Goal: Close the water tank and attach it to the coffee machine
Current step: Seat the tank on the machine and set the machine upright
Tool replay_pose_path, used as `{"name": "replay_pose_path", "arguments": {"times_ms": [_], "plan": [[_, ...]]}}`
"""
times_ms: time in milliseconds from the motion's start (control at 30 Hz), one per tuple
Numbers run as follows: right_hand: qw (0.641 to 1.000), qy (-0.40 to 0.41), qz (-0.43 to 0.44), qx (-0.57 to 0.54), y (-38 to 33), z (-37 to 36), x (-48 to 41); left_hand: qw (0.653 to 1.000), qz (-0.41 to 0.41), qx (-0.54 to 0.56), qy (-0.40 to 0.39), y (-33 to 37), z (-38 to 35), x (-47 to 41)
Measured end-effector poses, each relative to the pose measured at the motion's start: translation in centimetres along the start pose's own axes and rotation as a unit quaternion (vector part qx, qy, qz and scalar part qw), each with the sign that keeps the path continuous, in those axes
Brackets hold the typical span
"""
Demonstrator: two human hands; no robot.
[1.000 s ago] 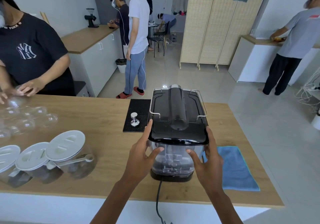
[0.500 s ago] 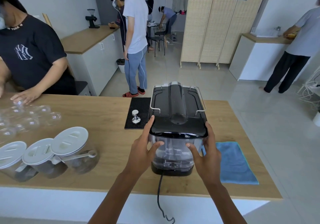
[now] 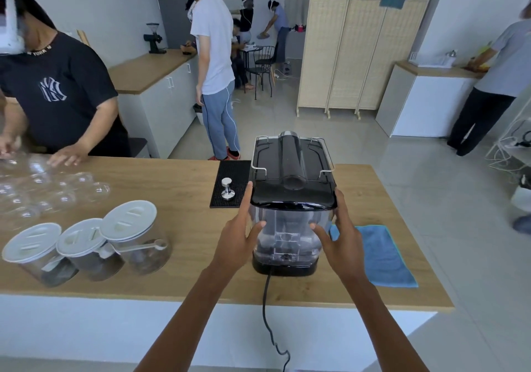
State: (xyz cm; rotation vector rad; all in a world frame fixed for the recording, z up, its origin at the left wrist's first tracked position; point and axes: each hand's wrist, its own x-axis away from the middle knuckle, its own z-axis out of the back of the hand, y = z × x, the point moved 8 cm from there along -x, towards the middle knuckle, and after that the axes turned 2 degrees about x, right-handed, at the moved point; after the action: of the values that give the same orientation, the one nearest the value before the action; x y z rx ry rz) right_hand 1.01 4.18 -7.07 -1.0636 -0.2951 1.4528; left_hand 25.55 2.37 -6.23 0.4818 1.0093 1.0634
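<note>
A black coffee machine [image 3: 293, 170] stands on the wooden counter with its back toward me. The clear water tank [image 3: 287, 233] sits upright at the machine's back, under a glossy black lid [image 3: 293, 199]. My left hand [image 3: 238, 233] grips the tank's left side, thumb on its rear face and fingers up along the lid's edge. On the tank's right side my right hand [image 3: 342, 233] holds it the same way. A black power cord [image 3: 267, 314] hangs from the base over the counter's front edge.
A black mat [image 3: 232, 170] with a metal tamper [image 3: 227, 189] lies left of the machine. A blue cloth [image 3: 385, 256] lies to its right. Three lidded jars [image 3: 86, 245] and clear cups [image 3: 43, 190] are at the left. A person leans on the counter's far left.
Both hands stay on the tank's sides with little shift. The view has tilted slightly. The person at the left has moved a hand over the cups.
</note>
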Motion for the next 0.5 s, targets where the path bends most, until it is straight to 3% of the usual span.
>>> {"name": "replay_pose_path", "arguments": {"times_ms": [133,267,500], "plan": [[0.996,0.015,0.029,0.087,1.5,0.5,1.3,0.997,-0.006,-0.072,-0.002,-1.8,0.0,1.1],[0.990,-0.014,-0.010,0.140,5.1,-0.5,3.1,0.993,0.026,-0.106,-0.041,-4.9,-0.2,2.4],[0.965,-0.126,-0.071,0.218,11.0,-3.9,6.0,0.937,0.183,-0.199,-0.220,-13.2,-3.6,7.6]]}}
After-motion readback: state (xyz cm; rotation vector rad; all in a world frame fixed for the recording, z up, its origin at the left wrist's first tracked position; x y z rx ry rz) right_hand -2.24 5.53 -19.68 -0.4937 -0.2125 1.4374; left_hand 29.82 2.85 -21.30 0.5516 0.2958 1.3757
